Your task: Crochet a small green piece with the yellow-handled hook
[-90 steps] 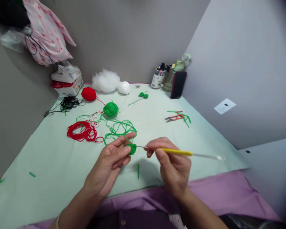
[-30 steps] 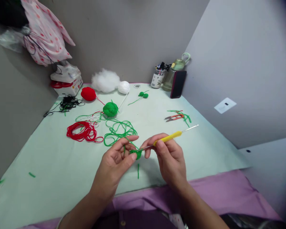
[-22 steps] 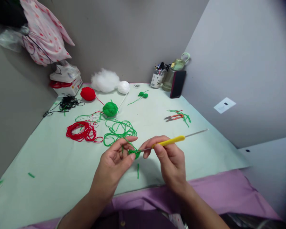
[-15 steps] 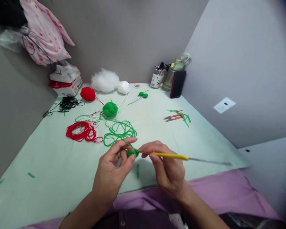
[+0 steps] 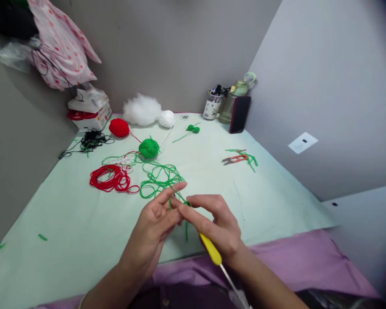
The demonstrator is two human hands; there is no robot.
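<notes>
My left hand (image 5: 157,219) is closed on a small green crochet piece (image 5: 187,203), mostly hidden behind the fingers. Green yarn (image 5: 177,194) runs over its raised index finger. In my right hand (image 5: 217,223) is a crochet hook (image 5: 211,249) with a yellow handle, its bare metal end slanting down toward my lap. The right thumb and index finger reach the piece, and the hook's working tip is hidden there. Beyond my hands lies a loose tangle of green yarn (image 5: 162,176), and behind it a green yarn ball (image 5: 148,148).
Red yarn loops (image 5: 111,178), a red ball (image 5: 119,127), a white ball (image 5: 166,119), stuffing (image 5: 142,109) and black yarn (image 5: 91,140) lie left and back. Thread snips (image 5: 234,160) rest right among green scraps. A phone (image 5: 240,114), bottle (image 5: 227,109) and pen cup (image 5: 212,105) stand behind.
My right hand has turned, so the hook's handle swings from pointing right to pointing down toward me. Its fingers have moved in against the green piece, which is now more hidden.
</notes>
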